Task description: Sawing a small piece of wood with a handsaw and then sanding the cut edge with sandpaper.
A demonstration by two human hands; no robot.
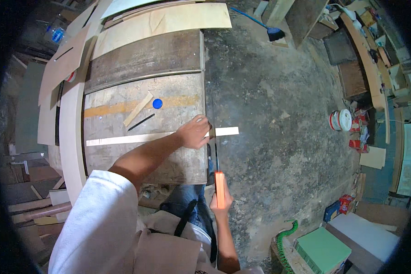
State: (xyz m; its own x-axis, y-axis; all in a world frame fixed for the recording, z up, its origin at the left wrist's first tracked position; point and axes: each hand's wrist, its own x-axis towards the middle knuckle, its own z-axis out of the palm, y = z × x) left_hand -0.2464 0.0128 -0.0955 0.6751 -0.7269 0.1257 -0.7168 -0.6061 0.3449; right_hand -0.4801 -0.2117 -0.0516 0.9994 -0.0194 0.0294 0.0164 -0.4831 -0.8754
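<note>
- The stained floor (269, 105) stretches away to your right, beyond the table's edge.
- Your worktable (182, 169) fills the left side of the scene, with a pale plywood board (169, 28) at its far end.
- The long pale wood strip (118, 139) lies across the near part of the table, its right end jutting past the edge over the floor.
- Your saw (220, 188), orange-handled with a thin dark blade, points away from you and crosses the overhanging strip just beyond the edge. Sawing across the strip looks like the step in hand; you cannot tell how deep the cut is.
- Your left hand (194, 132) rests bent over the strip by the table's edge, close to the blade. Whether its fingers wrap the wood is unclear.
- Your right hand (226, 200) is closed around the saw's handle. The next move seems to call for straight, even strokes, the strip kept still and your left fingers clear.
- A short wood piece (138, 109), a black stick (141, 122) and a blue disc (157, 103) lie farther off.
</note>
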